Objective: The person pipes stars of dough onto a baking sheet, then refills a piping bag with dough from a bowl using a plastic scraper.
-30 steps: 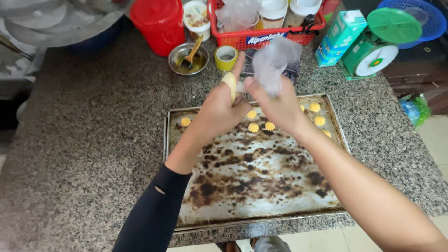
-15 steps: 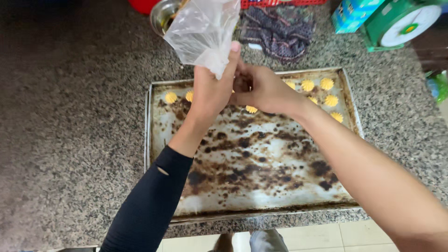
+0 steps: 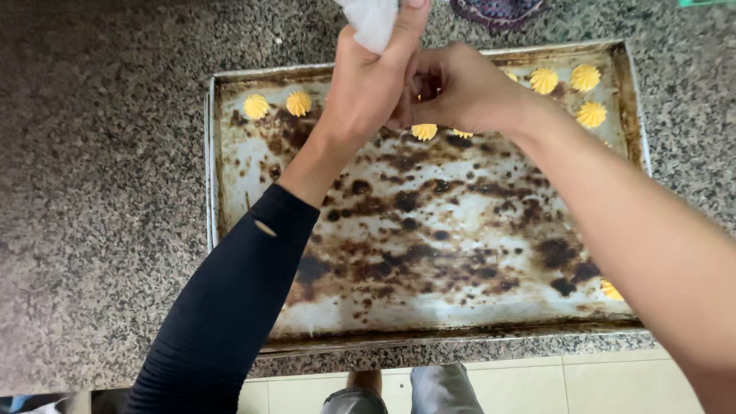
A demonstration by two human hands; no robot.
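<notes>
Left hand (image 3: pixel 368 84) clenched on piping bag (image 3: pixel 373 19), right hand (image 3: pixel 452 88) pinching its tip; few rosettes (image 3: pixel 423 131) along tray (image 3: pixel 230 253) far edge, most unfilled.

Hardly any packaging shows here. A clear, whitish plastic bag (image 3: pixel 373 19) is at the top edge, crumpled and cut off by the frame, gripped in the left hand (image 3: pixel 368 84). At the top right corner a thin sliver of something green (image 3: pixel 705 3) sits on the table (image 3: pixel 92 192); too little of it shows to tell whether it is a box or another item. No labels, signs or screens can be seen.
</notes>
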